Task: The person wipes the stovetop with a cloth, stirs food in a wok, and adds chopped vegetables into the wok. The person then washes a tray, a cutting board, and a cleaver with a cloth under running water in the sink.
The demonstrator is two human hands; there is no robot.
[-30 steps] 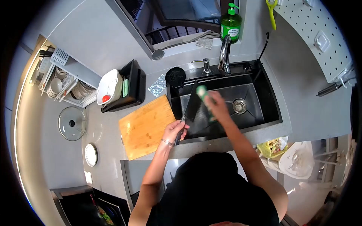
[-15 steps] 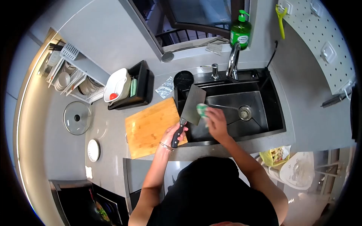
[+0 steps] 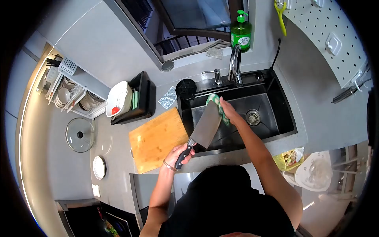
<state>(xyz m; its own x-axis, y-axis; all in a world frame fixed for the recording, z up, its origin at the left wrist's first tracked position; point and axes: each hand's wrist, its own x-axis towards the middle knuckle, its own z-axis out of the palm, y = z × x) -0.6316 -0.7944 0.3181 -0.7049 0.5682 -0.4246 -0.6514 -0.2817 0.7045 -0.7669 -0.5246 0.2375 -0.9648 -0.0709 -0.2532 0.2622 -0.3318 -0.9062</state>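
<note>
My left hand (image 3: 179, 155) is wrapped round the black handle of a cleaver (image 3: 206, 125), whose broad steel blade points up and right over the near left part of the sink. A green and white cloth (image 3: 218, 106) is held in my right hand (image 3: 229, 111) against the blade's far right edge. Part of the cloth lies behind the blade, and the fingers on that side are hidden. Beside my left hand lies a wooden cutting board (image 3: 158, 140) on the counter, its right edge at the sink.
Around the black sink (image 3: 276, 114) are a chrome faucet (image 3: 235, 65), a green soap bottle (image 3: 241, 33) and a round black holder (image 3: 186, 89). Farther left stand a black rack (image 3: 147, 98) with a white basket (image 3: 117, 96), a glass lid (image 3: 80, 134) and a white dish (image 3: 99, 167).
My right hand and the cloth have moved up to the far edge of the blade, and the cloth is spread longer. The cleaver has tilted further right. The camera view has shifted slightly.
</note>
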